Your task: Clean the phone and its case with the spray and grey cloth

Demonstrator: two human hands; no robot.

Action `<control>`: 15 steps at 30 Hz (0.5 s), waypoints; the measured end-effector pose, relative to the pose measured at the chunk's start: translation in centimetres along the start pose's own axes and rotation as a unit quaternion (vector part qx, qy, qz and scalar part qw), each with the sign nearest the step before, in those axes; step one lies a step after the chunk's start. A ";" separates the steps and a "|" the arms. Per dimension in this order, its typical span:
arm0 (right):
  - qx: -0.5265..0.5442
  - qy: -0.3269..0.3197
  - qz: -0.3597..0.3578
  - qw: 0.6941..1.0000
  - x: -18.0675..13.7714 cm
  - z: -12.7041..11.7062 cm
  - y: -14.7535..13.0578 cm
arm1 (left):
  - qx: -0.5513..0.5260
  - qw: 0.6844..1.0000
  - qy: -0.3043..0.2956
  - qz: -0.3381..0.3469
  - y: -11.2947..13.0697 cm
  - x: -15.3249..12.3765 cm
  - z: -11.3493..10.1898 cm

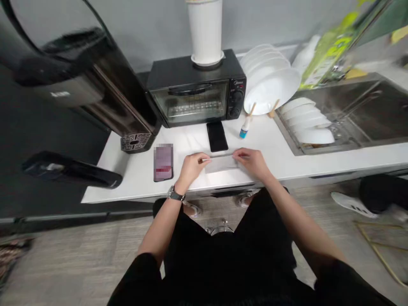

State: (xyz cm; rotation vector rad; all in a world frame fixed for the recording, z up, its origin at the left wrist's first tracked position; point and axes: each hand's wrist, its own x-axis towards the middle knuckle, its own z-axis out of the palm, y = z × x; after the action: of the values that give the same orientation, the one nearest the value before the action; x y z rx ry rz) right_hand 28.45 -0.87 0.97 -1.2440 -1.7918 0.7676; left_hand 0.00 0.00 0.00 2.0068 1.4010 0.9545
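Between my two hands a thin pale sheet point(222, 164) is held by its upper corners over the front of the white counter point(188, 138). It is a whitish rectangle, and I cannot tell whether it is paper or film. My left hand point(191, 168), with a watch on the wrist, pinches its left corner. At the right corner, the thumb and fingers of my right hand point(251, 161) are pinched. Just beyond the sheet lies a black phone point(217, 137). Left of my left hand is another phone point(163, 162) with a blurred-out screen. A small white bottle with a blue label point(244, 128) is behind my right hand.
A black toaster oven point(194, 95) carries a white canister point(206, 32). White plates point(270, 85) stand in a rack beside it. Bowls point(307, 119) sit by the sink point(366, 114). A tall black appliance point(95, 80) stands left. Another person's shoe point(352, 204) shows at right.
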 end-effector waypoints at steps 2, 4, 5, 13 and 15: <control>-0.014 -0.001 0.006 1.000 0.3 0.0 0.4 | 0.005 1.000 0.002 -0.012 0.0 0.3 0.0; -0.021 0.003 0.010 1.000 0.6 0.1 0.8 | 0.007 1.000 0.001 -0.011 0.0 0.7 -0.1; -0.022 0.006 0.013 1.000 0.7 0.2 1.0 | 0.009 1.000 -0.001 -0.007 0.0 0.8 -0.2; -0.004 0.080 -0.056 0.995 0.7 0.6 0.9 | -0.016 0.993 -0.003 0.119 0.7 0.9 -0.9; -0.016 0.100 -0.079 0.992 0.3 0.3 0.2 | -0.003 0.989 0.004 0.148 1.2 0.6 -1.2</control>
State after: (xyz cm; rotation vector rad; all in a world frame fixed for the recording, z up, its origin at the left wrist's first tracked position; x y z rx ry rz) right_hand 28.20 -0.50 0.77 -1.1416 -1.7198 0.5094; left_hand -0.09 0.22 1.79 2.2507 1.1197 1.0903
